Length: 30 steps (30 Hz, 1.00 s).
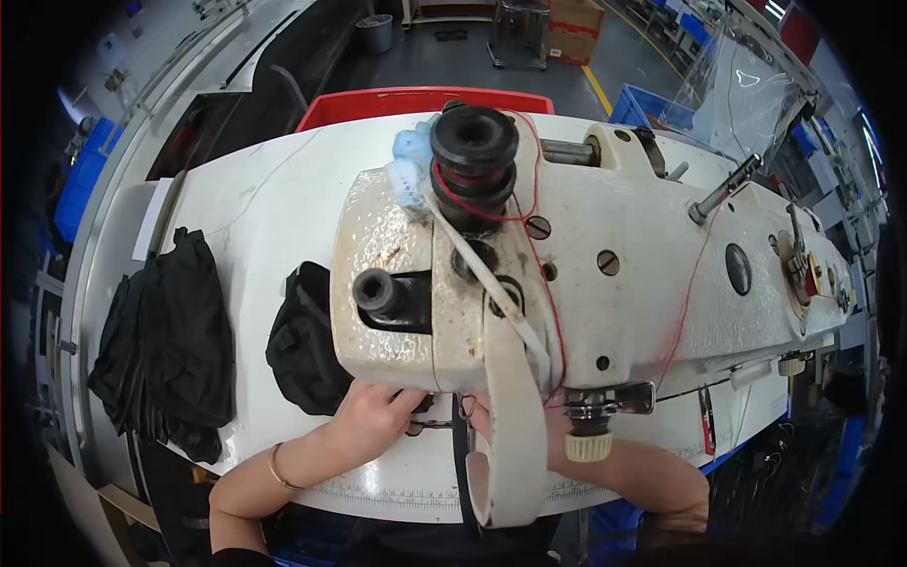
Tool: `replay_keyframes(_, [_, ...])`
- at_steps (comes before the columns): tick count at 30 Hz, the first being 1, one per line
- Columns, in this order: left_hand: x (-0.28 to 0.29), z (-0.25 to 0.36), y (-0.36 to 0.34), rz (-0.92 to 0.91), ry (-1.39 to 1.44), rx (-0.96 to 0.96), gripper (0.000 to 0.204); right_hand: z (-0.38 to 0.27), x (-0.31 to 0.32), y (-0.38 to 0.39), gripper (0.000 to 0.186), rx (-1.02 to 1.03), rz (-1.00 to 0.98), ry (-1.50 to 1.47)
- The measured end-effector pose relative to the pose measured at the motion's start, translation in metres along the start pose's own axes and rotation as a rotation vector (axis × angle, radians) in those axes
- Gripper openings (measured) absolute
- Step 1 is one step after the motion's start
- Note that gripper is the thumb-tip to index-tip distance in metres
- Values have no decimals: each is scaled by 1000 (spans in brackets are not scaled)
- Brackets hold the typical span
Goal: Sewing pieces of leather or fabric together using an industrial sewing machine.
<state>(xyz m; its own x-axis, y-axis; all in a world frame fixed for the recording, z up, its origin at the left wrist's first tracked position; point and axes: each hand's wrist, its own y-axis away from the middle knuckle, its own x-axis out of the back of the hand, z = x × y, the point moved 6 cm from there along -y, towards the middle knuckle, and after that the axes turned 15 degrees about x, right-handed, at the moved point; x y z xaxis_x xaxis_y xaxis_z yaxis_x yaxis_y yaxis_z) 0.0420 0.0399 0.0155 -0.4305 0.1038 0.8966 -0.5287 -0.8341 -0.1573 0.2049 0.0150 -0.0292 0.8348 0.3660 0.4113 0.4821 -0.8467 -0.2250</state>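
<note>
Black cloth (pixel 304 345) just beside curled left hand (pixel 370 421), right hand (pixel 481 416) mostly hidden, both hands' grip unclear.

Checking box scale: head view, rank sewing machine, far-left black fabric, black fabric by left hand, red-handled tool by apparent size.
Sewing machine, nearest camera
Far-left black fabric
Black fabric by left hand, partly hidden
Red-handled tool

A sewing machine (pixel 614 293) spans the centre and right of a counter (pixel 260 203). Left hand (pixel 370 420) and right hand (pixel 480 416) are at its near side, partly hidden below its head. Left of the head lies a cloth piece (pixel 304 345); farther left, a fabric pile (pixel 184 326). Thread snips (pixel 707 420) lie right. Behind the counter sits a bin (pixel 425 98); beyond, on the floor, a bucket (pixel 375 35) stands left of a cardboard box (pixel 573 45).
</note>
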Motion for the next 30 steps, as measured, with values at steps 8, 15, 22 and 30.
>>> replay_keyframes(8, [-1,-9,-5,52,246,32,42,-21,-9,-1,15,492,-92,624])
replay_keyframes(15, [-4,1,-2,49,141,-22,43,0,-17,8,22,204,-129,420])
replay_keyframes(22, [-4,0,0,-38,136,19,47,-10,-16,4,25,225,-344,539])
replay_keyframes(30, [-2,1,-1,-54,143,35,44,-17,-16,5,15,359,-401,658])
